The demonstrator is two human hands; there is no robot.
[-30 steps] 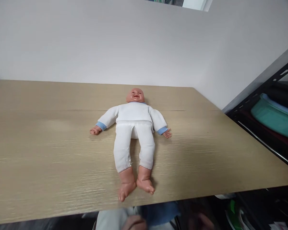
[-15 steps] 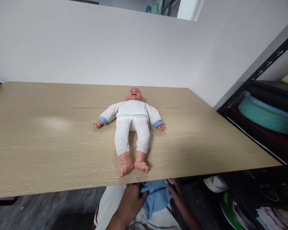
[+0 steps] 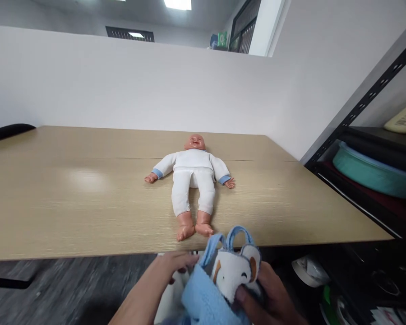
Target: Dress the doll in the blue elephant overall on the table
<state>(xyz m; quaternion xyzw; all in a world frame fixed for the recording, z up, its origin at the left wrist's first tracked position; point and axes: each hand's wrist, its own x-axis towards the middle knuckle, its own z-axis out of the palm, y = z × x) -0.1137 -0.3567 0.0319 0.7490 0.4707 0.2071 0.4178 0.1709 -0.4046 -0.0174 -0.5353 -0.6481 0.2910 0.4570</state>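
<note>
Above my lap, in front of the table edge, my right hand (image 3: 267, 293) grips a blue strapped garment (image 3: 206, 295), its thumb pressed on the front. The garment has two shoulder straps and a white animal-face patch (image 3: 228, 273) with brown-lined ears. My left hand (image 3: 177, 264) is just left of the straps, fingers stretched out and slightly bent, holding nothing that I can see. Beyond the hands, a baby doll (image 3: 193, 180) lies on its back on the table, feet towards me. It wears a white top and white trousers, with blue cuffs; its feet are bare.
The light wooden table (image 3: 88, 216) meets a white partition (image 3: 138, 85) at the back. To the right stands a black shelf rack (image 3: 365, 101) with a teal fabric item (image 3: 375, 174). Below it are a white roll (image 3: 311, 271) and other items. A black curved edge (image 3: 10, 132) shows at far left.
The blue garment has come up from my lap, its straps and animal patch now showing. My right hand rose with it; my left hand has come off it. The view has tilted up.
</note>
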